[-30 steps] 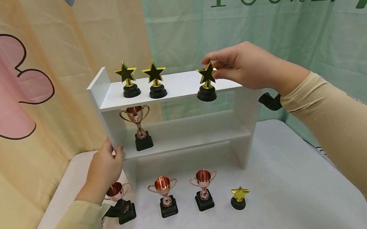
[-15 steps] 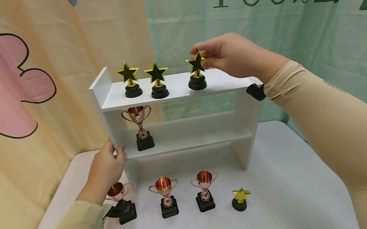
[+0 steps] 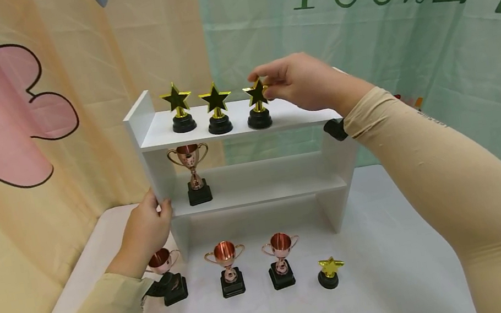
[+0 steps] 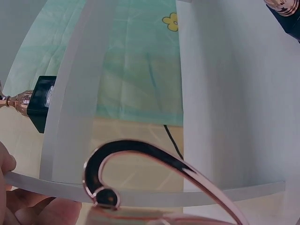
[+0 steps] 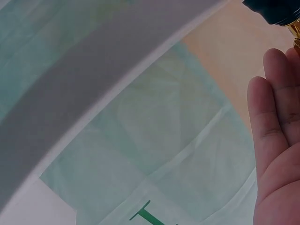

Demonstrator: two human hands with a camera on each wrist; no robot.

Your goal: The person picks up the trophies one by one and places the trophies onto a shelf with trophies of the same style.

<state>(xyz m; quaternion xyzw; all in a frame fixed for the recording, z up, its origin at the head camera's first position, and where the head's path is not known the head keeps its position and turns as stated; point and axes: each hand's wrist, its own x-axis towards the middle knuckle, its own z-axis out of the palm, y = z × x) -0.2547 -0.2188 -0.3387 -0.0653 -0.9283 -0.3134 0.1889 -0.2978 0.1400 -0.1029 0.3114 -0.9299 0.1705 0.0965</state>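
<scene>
My right hand (image 3: 305, 82) pinches the gold star of a star trophy (image 3: 259, 117). Its black base is on or just above the top board of a white shelf unit (image 3: 260, 180); I cannot tell if it bears its weight there. To its left stand two more star trophies, a near one (image 3: 219, 123) and a far one (image 3: 183, 122). At the unit's left side panel, my left hand (image 3: 142, 228) grips the front edge, and in the left wrist view the fingers (image 4: 51, 211) curl around that panel. In the right wrist view the held trophy is mostly cut off.
One copper cup trophy (image 3: 198, 191) stands on the middle shelf. On the white table are a middle cup (image 3: 231, 283), a right cup (image 3: 282, 275), a left cup (image 3: 175, 291) partly behind my left wrist, and a small star trophy (image 3: 329, 278). Printed curtains hang behind.
My right hand has carried the star trophy left, from in front of the top board's edge to beside the other two stars. The left hand keeps its grip on the panel.
</scene>
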